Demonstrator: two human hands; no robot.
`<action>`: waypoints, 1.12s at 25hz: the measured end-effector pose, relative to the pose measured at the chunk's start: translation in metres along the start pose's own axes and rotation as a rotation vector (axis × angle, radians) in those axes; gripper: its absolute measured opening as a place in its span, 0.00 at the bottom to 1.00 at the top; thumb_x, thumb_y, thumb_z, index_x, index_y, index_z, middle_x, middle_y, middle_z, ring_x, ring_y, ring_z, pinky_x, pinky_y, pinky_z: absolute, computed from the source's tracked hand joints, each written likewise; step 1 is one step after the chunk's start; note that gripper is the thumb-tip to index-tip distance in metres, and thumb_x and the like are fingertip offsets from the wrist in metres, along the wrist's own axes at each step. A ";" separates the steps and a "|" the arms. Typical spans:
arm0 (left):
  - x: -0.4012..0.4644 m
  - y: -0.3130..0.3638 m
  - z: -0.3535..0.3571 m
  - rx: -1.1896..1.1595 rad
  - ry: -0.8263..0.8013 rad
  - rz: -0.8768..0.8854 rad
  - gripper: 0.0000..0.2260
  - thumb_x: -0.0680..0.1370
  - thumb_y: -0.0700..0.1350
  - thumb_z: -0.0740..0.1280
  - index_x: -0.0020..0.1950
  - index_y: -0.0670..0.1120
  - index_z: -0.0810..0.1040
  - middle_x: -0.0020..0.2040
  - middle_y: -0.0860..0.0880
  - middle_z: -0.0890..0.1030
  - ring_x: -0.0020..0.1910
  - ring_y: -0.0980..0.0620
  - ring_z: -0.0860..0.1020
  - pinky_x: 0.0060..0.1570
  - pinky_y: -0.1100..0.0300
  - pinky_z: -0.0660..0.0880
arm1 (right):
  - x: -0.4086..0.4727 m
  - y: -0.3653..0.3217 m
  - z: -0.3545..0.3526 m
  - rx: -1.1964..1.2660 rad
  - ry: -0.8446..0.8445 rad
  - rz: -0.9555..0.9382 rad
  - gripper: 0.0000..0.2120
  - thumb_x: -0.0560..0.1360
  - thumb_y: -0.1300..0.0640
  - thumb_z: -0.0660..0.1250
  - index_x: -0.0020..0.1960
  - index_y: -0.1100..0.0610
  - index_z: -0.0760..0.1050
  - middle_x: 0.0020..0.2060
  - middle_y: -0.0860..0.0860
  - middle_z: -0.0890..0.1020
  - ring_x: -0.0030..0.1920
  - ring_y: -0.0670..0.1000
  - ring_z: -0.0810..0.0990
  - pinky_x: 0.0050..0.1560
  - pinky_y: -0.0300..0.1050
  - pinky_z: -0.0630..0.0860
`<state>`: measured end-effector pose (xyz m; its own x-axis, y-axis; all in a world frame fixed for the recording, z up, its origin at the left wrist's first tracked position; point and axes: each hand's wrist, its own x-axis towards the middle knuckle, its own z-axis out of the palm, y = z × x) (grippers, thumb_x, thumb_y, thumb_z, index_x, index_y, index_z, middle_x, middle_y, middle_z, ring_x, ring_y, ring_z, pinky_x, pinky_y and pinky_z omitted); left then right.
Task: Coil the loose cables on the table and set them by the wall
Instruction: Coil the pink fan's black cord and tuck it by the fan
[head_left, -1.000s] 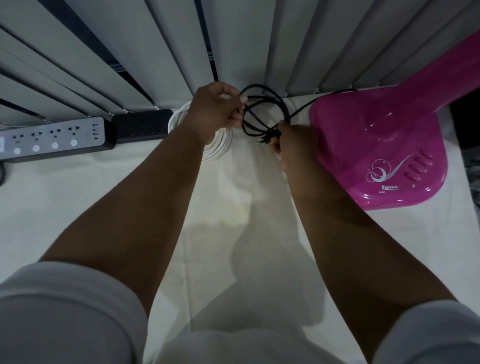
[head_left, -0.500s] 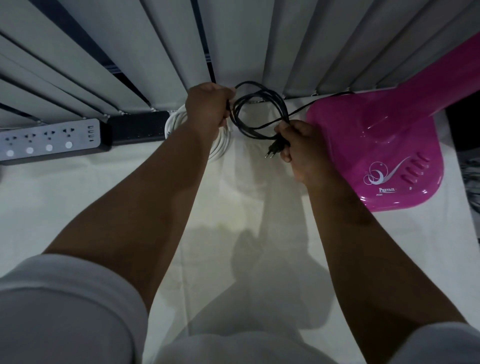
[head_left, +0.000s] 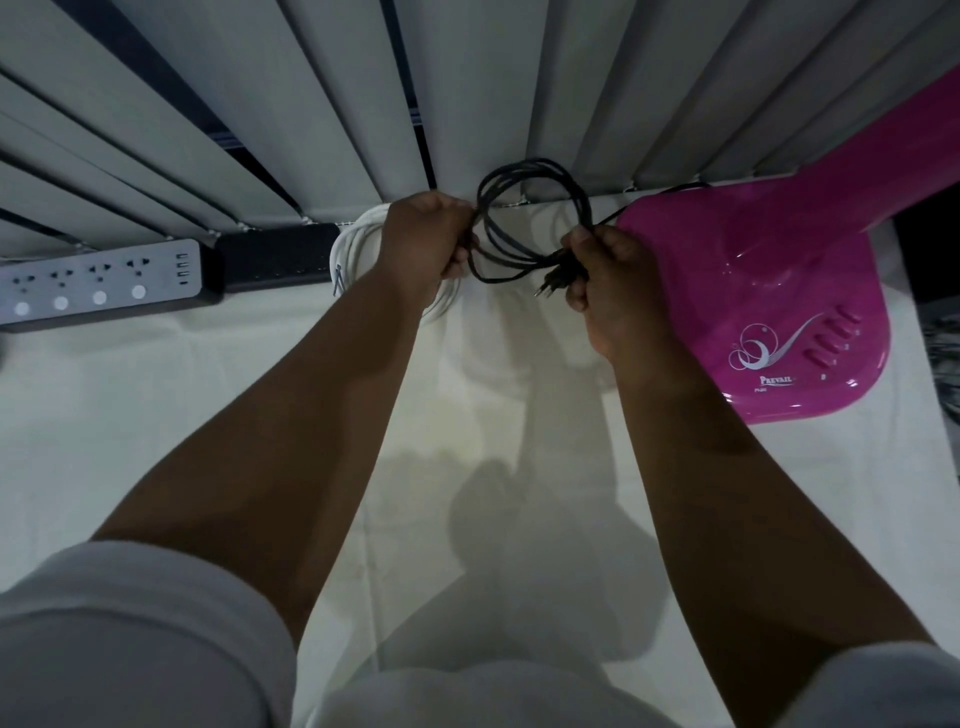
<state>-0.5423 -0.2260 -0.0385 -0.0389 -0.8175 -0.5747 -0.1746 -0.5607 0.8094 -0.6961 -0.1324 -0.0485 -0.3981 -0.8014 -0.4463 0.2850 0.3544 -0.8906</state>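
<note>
Head view:
Cable: black cable (head_left: 524, 218) looped in a coil, held above the table (head_left: 156, 415) near the blinds (head_left: 311, 104).
Left hand (head_left: 423, 241): fingers clamped on the coil's left side.
Right hand (head_left: 608, 283): grips the plug (head_left: 553, 283) end.
Beside: white cable (head_left: 353, 249), power strip (head_left: 98, 286), pink fan base (head_left: 779, 291).
</note>
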 end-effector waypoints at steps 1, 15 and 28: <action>-0.004 -0.002 0.002 -0.030 -0.011 -0.016 0.06 0.76 0.37 0.65 0.40 0.44 0.77 0.28 0.46 0.77 0.20 0.56 0.68 0.21 0.67 0.62 | 0.003 0.001 0.001 -0.035 0.074 -0.007 0.11 0.81 0.59 0.61 0.41 0.58 0.75 0.26 0.49 0.76 0.23 0.45 0.67 0.23 0.38 0.61; -0.019 -0.022 0.009 0.520 0.247 0.430 0.11 0.74 0.38 0.65 0.54 0.43 0.83 0.51 0.45 0.85 0.53 0.49 0.81 0.54 0.69 0.67 | 0.023 0.013 0.033 -0.063 0.339 0.243 0.15 0.79 0.60 0.62 0.34 0.59 0.73 0.22 0.52 0.79 0.22 0.49 0.78 0.33 0.47 0.81; -0.017 -0.032 0.010 0.966 0.024 0.735 0.25 0.75 0.40 0.63 0.73 0.44 0.67 0.57 0.36 0.79 0.57 0.37 0.75 0.57 0.48 0.72 | 0.012 0.023 0.028 -0.301 0.290 0.088 0.12 0.76 0.58 0.71 0.53 0.60 0.69 0.44 0.60 0.81 0.31 0.57 0.83 0.23 0.43 0.77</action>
<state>-0.5459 -0.1925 -0.0558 -0.4206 -0.9072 -0.0060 -0.7807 0.3586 0.5118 -0.6694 -0.1473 -0.0715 -0.6249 -0.6080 -0.4897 0.0785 0.5751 -0.8143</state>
